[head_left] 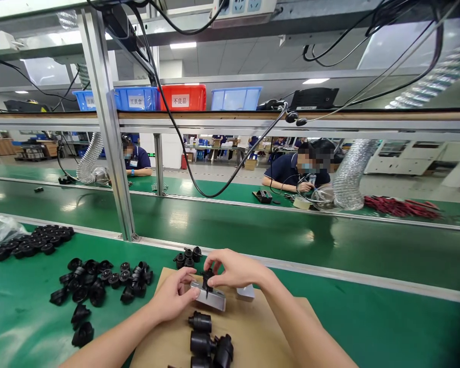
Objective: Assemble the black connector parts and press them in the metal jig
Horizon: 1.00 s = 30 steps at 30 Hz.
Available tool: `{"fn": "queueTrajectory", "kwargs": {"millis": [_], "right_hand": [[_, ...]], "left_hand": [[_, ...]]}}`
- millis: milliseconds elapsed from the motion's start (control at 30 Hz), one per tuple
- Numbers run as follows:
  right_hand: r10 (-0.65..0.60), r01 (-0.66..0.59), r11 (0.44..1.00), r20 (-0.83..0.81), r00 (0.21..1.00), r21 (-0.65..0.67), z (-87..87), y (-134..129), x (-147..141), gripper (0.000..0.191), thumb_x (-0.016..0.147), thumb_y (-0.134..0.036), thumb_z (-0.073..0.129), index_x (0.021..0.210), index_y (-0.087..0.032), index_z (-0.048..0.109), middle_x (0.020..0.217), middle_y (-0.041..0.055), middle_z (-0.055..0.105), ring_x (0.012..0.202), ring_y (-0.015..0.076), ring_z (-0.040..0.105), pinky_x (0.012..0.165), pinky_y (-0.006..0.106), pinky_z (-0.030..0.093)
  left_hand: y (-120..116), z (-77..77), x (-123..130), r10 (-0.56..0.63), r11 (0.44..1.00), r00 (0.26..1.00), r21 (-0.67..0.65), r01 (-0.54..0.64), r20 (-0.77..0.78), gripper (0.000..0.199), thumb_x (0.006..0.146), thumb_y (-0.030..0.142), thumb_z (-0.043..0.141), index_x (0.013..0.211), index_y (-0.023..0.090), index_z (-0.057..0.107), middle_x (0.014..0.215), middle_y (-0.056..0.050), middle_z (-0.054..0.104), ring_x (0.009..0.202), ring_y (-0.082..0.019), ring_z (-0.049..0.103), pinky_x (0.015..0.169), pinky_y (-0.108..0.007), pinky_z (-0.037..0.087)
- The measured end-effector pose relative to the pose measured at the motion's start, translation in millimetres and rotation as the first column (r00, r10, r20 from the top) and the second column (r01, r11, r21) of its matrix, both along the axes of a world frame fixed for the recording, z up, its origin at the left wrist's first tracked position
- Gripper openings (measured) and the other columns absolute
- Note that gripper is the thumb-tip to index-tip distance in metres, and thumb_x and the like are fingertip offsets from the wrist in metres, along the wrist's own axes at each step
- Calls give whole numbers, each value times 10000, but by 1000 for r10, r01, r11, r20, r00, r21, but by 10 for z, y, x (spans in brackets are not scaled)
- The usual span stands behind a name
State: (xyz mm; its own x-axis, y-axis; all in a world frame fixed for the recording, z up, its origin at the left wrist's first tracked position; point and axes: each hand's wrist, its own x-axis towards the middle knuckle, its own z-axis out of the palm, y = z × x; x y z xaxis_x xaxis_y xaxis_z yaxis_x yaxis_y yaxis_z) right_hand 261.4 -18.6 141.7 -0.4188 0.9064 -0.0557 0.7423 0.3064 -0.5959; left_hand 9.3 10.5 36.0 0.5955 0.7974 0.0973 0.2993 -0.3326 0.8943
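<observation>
My left hand [173,295] grips one end of a silver metal block [213,300], its thumb and fingers closed on the near left side. In my right hand [234,269], a small black plastic part [206,279] is pinched between thumb and fingers, set upright against the top of the block. How far it sits into the block is hidden by my fingers. Under both hands lies a sheet of brown cardboard [266,332]. Close to me on it are several black cylindrical plastic housings [201,343]. Just beyond my hands stand several small black nozzled parts [187,257].
Loose black caps [95,281] and a denser group of black round parts [34,241] lie left, near a clear plastic bag [0,228]. An aluminium post [109,133] rises ahead, and a black cable [187,166] hangs down. Across the green belt [222,222], co-workers sit.
</observation>
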Motion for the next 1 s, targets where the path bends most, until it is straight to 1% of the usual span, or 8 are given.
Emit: {"fn": "queueTrajectory", "kwargs": {"millis": [133, 533, 633, 700, 767, 833, 900, 1000], "right_hand": [[10, -8, 999, 33, 999, -50, -73, 26, -35, 340, 745, -301, 835, 1068, -211, 780, 979, 49, 784, 815, 217, 725, 655, 273, 483], [7, -5, 999, 55, 998, -37, -119, 27, -107, 334, 745, -340, 826, 1052, -220, 768, 907, 25, 743, 782, 204, 697, 627, 271, 440], [6, -1, 997, 65, 998, -80, -94, 17, 2, 503, 742, -423, 846, 1200, -247, 737, 1058, 43, 767, 890, 229, 721, 703, 288, 492], [-48, 73, 988, 175, 983, -140, -92, 16, 142, 687, 650, -451, 910, 1284, -285, 704, 1175, 50, 759, 998, 260, 723, 768, 304, 519], [-124, 196, 962, 337, 933, -190, -116, 24, 292, 761, 483, -391, 981, 1197, -279, 744, 1111, 66, 772, 979, 308, 732, 740, 332, 529], [-164, 283, 934, 442, 882, -219, -163, 45, 401, 661, 353, -304, 1002, 976, -253, 787, 915, 62, 773, 835, 327, 740, 649, 348, 514], [-169, 304, 924, 465, 869, -233, -215, 76, 448, 528, 327, -280, 996, 802, -248, 767, 773, 37, 745, 728, 307, 726, 594, 342, 491], [-179, 296, 932, 446, 877, -207, -274, 127, 432, 525, 368, -327, 980, 842, -268, 763, 790, 14, 748, 722, 280, 721, 579, 326, 482]], "left_hand": [[-8, -15, -13, 2, 1000, 1000, 13, -2, -2, 541, 902, 369, 705, 1398, 179, 604, 1186, -103, 753, 603, -104, 507, 663, -286, 474], [-24, 20, -1, 2, 999, 1000, 40, -2, -11, 537, 876, 365, 713, 1371, 181, 618, 1140, -87, 775, 581, -106, 505, 612, -265, 435], [-33, 20, -3, -3, 999, 1000, 37, 4, -4, 526, 883, 366, 705, 1372, 194, 614, 1170, -85, 757, 593, -110, 507, 625, -270, 444], [-44, 16, -8, -7, 999, 1000, 37, 6, 14, 528, 887, 348, 703, 1383, 199, 600, 1108, -66, 749, 612, -122, 515, 638, -274, 447], [-55, 10, -12, 3, 999, 1000, 45, -3, 19, 539, 884, 324, 710, 1393, 199, 589, 887, -5, 706, 631, -147, 529, 651, -279, 440], [-57, 1, -13, 23, 998, 1000, 52, -23, -3, 541, 872, 306, 726, 1386, 200, 593, 705, 57, 584, 646, -170, 540, 661, -283, 431], [-45, -16, -12, 50, 997, 998, 55, -47, -43, 543, 850, 295, 747, 1367, 207, 607, 658, 81, 515, 656, -180, 547, 667, -286, 427], [-12, -55, -14, 70, 996, 994, 61, -66, -79, 565, 825, 297, 773, 1361, 218, 615, 672, 78, 526, 674, -188, 565, 679, -289, 437]]}}
